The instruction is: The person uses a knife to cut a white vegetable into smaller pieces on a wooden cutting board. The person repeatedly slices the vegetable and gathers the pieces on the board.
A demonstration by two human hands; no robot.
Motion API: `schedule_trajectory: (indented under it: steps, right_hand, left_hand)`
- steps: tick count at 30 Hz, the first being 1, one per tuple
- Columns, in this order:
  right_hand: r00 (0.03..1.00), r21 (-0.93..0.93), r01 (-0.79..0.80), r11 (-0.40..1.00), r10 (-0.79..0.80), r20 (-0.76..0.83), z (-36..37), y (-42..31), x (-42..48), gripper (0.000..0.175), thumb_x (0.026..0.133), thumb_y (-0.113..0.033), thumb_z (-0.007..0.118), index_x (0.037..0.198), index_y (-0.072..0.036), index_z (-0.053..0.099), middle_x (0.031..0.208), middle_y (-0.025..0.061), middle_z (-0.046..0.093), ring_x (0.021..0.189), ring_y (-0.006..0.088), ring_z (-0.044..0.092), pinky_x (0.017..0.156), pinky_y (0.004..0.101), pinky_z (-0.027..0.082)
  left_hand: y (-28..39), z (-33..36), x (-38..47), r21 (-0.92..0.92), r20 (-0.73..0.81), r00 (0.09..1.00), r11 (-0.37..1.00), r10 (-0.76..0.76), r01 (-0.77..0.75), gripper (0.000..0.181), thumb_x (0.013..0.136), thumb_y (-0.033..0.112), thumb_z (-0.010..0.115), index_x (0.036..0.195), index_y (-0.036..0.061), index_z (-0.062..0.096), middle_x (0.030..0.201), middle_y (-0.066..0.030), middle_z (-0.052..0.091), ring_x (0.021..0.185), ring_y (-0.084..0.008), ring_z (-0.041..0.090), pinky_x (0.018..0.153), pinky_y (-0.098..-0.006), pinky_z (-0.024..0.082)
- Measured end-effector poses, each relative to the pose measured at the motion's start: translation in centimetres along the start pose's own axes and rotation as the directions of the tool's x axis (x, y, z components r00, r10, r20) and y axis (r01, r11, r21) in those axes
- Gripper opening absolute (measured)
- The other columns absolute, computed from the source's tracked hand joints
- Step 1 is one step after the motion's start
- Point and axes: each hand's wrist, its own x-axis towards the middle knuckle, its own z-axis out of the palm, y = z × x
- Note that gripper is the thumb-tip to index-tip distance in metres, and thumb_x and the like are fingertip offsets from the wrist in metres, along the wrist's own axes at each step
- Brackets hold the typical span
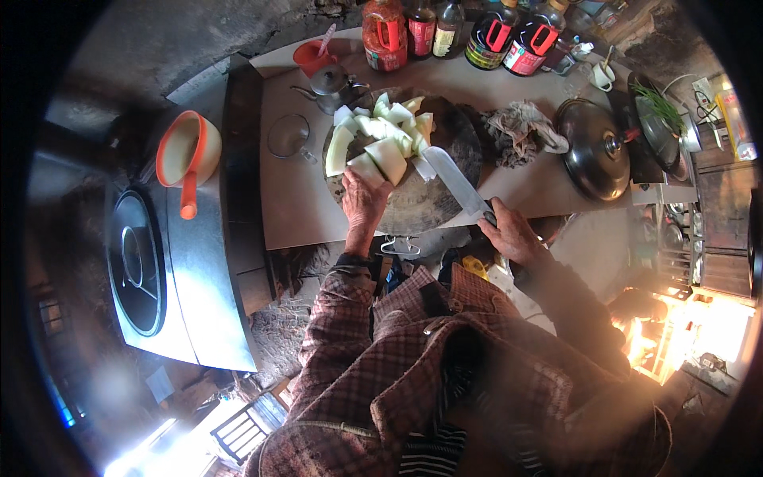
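A round wooden chopping board point(441, 197) lies on the counter before me, with a heap of pale green-white melon or gourd pieces point(381, 128) on its left and middle part. My left hand point(365, 200) rests its fingers on a thick pale piece point(365, 169) at the near side of the heap. Beside that piece lies another large chunk point(387, 160). My right hand point(508, 231) grips the dark handle of a broad kitchen knife point(456, 180). The blade reaches up and left over the board, its tip close to the right edge of the heap.
A glass mug point(288, 137), a metal kettle point(331, 89) and a red cup point(310, 58) stand left and behind. Sauce bottles point(489, 42) line the back. Rightward lie a crumpled cloth point(518, 131) and a metal lid point(593, 152). An orange-rimmed dipper point(205, 149) sits left.
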Motion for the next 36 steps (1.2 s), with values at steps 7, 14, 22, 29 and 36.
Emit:
schedule_trajectory:
  steps: [7, 14, 22, 29, 36]
  right_hand:
    - [0.998, -0.003, 0.055, 0.998, -0.055, 0.005, -0.4, 1.3, 0.5, 0.027, 0.084, -0.015, 0.06, 0.094, 0.001, 0.042, 0.07, 0.0277, 0.056, 0.075, 0.0473, 0.055, 0.061, 0.0525, 0.043]
    - [0.997, -0.016, 0.075, 0.997, -0.075, 0.0, -0.7, 2.6, 0.5, 0.027, 0.083, -0.015, 0.061, 0.093, 0.001, 0.041, 0.071, 0.0279, 0.057, 0.076, 0.0478, 0.055, 0.06, 0.0526, 0.043]
    - [0.991, -0.035, 0.073, 0.997, -0.069, 0.114, -2.2, 2.9, 0.2, 0.026, 0.083, -0.017, 0.06, 0.092, 0.001, 0.044, 0.072, 0.0271, 0.058, 0.076, 0.0464, 0.057, 0.064, 0.0535, 0.043]
    - [0.965, -0.167, 0.117, 0.979, -0.073, 0.251, -3.1, 3.2, 1.8, 0.029, 0.083, -0.022, 0.06, 0.092, 0.002, 0.047, 0.073, 0.025, 0.059, 0.075, 0.0451, 0.057, 0.067, 0.0512, 0.044]
    - [0.942, -0.182, 0.117, 0.976, -0.051, 0.33, -3.5, 3.7, 3.1, 0.029, 0.081, -0.02, 0.058, 0.098, 0.001, 0.049, 0.081, 0.0251, 0.061, 0.081, 0.0438, 0.058, 0.073, 0.0506, 0.045]
  left_hand:
    - [-5.3, -1.5, 0.3, -0.814, 0.244, 0.965, 0.522, -0.093, 0.256, 0.043, 0.069, 0.016, 0.063, 0.108, 0.0016, 0.052, 0.093, -0.0114, 0.06, 0.068, -0.0228, 0.063, 0.044, -0.0293, 0.051]
    - [-3.6, -3.0, -0.6, -0.012, -0.345, 0.936, 0.997, 0.068, -0.077, 0.037, 0.07, 0.018, 0.063, 0.105, 0.0074, 0.055, 0.077, -0.0128, 0.066, 0.073, -0.0307, 0.064, 0.071, -0.0411, 0.05]
    - [4.8, 1.0, 0.7, 0.024, 0.086, 0.988, 0.992, -0.127, 0.126, 0.064, 0.077, 0.045, 0.063, 0.111, -0.0066, 0.046, 0.102, -0.0263, 0.06, 0.096, -0.0401, 0.058, 0.084, -0.0457, 0.046]
    - [6.2, 2.5, 0.5, 0.092, -0.142, 0.99, 0.995, -0.011, 0.025, 0.083, 0.07, 0.045, 0.072, 0.125, -0.0021, 0.031, 0.111, -0.0247, 0.048, 0.103, -0.0413, 0.052, 0.085, -0.0482, 0.045]
    - [7.0, 3.5, 1.3, 0.15, -0.21, 0.978, 0.988, -0.007, 0.04, 0.074, 0.064, 0.029, 0.072, 0.121, 0.001, 0.034, 0.11, -0.0241, 0.05, 0.1, -0.0404, 0.053, 0.085, -0.0475, 0.044]
